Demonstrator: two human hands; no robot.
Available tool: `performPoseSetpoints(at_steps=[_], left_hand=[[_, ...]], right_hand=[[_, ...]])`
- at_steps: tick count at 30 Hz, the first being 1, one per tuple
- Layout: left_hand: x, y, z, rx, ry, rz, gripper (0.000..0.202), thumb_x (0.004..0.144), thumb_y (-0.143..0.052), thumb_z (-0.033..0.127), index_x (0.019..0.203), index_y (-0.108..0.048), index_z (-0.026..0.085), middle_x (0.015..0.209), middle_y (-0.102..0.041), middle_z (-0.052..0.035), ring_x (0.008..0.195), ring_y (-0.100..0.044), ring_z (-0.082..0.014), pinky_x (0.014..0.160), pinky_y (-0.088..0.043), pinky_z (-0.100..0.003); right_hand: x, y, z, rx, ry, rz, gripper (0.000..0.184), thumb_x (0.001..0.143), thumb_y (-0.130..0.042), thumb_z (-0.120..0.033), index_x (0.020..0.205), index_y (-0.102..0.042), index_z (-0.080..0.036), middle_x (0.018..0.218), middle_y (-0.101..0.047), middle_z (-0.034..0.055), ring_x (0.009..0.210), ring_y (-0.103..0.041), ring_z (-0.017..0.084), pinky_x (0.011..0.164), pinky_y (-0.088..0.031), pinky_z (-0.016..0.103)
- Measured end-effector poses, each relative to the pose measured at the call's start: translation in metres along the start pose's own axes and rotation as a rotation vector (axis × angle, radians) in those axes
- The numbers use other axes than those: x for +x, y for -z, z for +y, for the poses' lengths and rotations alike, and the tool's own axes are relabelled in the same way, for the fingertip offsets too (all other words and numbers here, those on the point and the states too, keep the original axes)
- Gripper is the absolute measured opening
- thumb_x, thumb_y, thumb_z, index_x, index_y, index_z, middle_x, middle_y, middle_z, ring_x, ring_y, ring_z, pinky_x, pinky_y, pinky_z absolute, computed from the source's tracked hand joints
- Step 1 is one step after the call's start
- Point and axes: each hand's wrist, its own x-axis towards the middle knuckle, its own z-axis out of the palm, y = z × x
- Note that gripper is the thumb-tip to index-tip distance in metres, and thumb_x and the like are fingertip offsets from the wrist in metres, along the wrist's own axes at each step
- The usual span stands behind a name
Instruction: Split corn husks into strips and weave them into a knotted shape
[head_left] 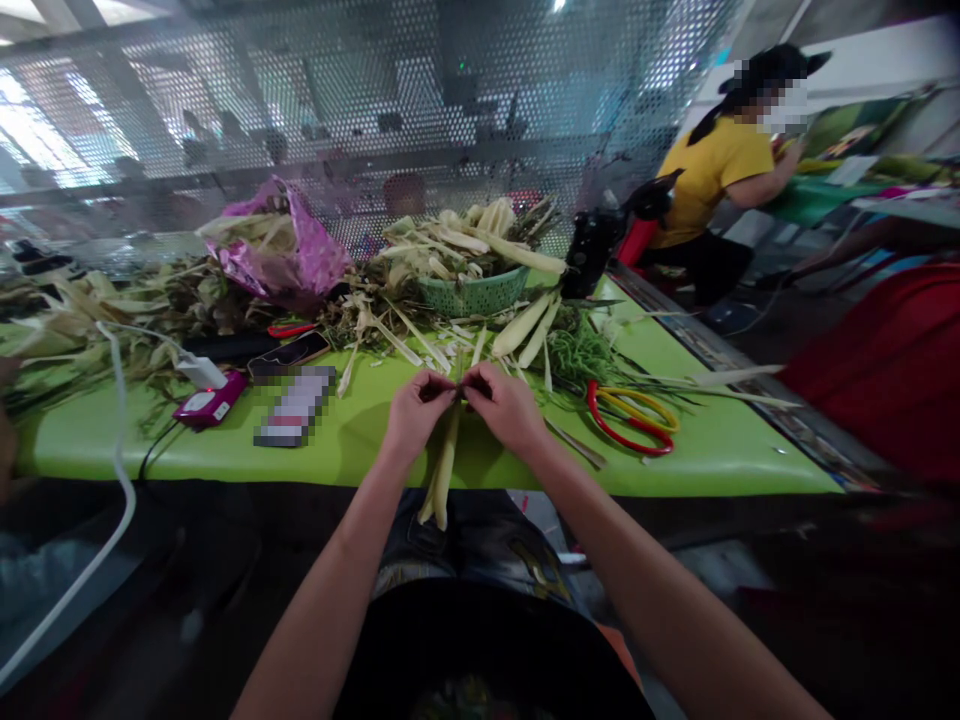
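Observation:
My left hand (pixel 421 405) and my right hand (pixel 499 400) meet above the front of the green table, fingertips pinched together. Between them they grip the narrow end of a pale yellow-green husk-like strip (pixel 444 465), whose wider end hangs down past the table edge over my lap. The exact spot where the fingers close is partly hidden. Beyond my right hand lie more pale husk pieces (pixel 525 325) and a heap of thin green strands (pixel 577 352). Scissors with red and yellow handles (pixel 634 420) rest to the right.
A green basket (pixel 472 296) heaped with husks stands behind my hands, beside a pink plastic bag (pixel 319 245). Left are a phone (pixel 296 405) and a purple device (pixel 210 400) with a white cable. Perforated metal mesh (pixel 337 130) rises behind. A person in yellow (pixel 712 165) sits far right.

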Motion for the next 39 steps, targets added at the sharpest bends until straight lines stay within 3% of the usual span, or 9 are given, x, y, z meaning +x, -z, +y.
performPoseSetpoints(at_steps=[12, 18, 24, 32, 39], left_hand=[[0.000, -0.001, 0.000, 0.112, -0.034, 0.069, 0.004, 0.069, -0.061, 0.017, 0.072, -0.059, 0.017, 0.066, -0.059, 0.0016, 0.063, -0.055, -0.0117, 0.063, -0.043, -0.024], [-0.005, -0.005, 0.004, 0.314, -0.164, 0.107, 0.021, 0.072, -0.055, 0.009, 0.088, -0.063, 0.019, 0.082, -0.065, -0.0027, 0.076, -0.059, -0.0146, 0.076, -0.045, -0.028], [-0.009, -0.008, 0.007, 0.449, -0.203, 0.147, 0.021, 0.072, -0.055, 0.007, 0.084, -0.066, 0.021, 0.087, -0.066, -0.0046, 0.082, -0.060, -0.0176, 0.079, -0.044, -0.030], [-0.010, -0.007, 0.007, 0.448, -0.216, 0.126, 0.015, 0.077, -0.053, 0.009, 0.084, -0.060, 0.020, 0.086, -0.063, -0.0030, 0.081, -0.058, -0.0155, 0.077, -0.045, -0.028], [-0.010, -0.005, 0.008, 0.351, -0.252, 0.114, 0.017, 0.078, -0.052, 0.007, 0.084, -0.061, 0.020, 0.086, -0.061, -0.0025, 0.083, -0.058, -0.0140, 0.078, -0.046, -0.026]], right_hand=[[0.000, 0.001, -0.004, -0.012, 0.019, -0.025, 0.008, 0.080, -0.054, -0.019, 0.087, -0.058, -0.021, 0.078, -0.065, 0.0007, 0.072, -0.059, 0.017, 0.068, -0.041, 0.027], [0.000, 0.000, 0.000, 0.047, -0.011, -0.043, 0.008, 0.080, -0.053, -0.020, 0.087, -0.059, -0.020, 0.077, -0.064, 0.0008, 0.070, -0.059, 0.016, 0.067, -0.043, 0.027], [0.001, -0.001, 0.000, 0.144, -0.054, -0.062, 0.006, 0.079, -0.054, -0.020, 0.083, -0.058, -0.020, 0.072, -0.063, -0.0006, 0.063, -0.059, 0.014, 0.064, -0.045, 0.027], [0.003, -0.007, 0.010, 0.351, -0.089, -0.055, 0.014, 0.082, -0.053, -0.022, 0.094, -0.058, -0.020, 0.080, -0.064, 0.0001, 0.064, -0.063, 0.013, 0.062, -0.052, 0.027], [0.004, -0.008, 0.011, 0.391, -0.079, -0.100, 0.022, 0.082, -0.051, -0.021, 0.100, -0.064, -0.021, 0.081, -0.065, 0.0006, 0.063, -0.062, 0.012, 0.063, -0.054, 0.027]])
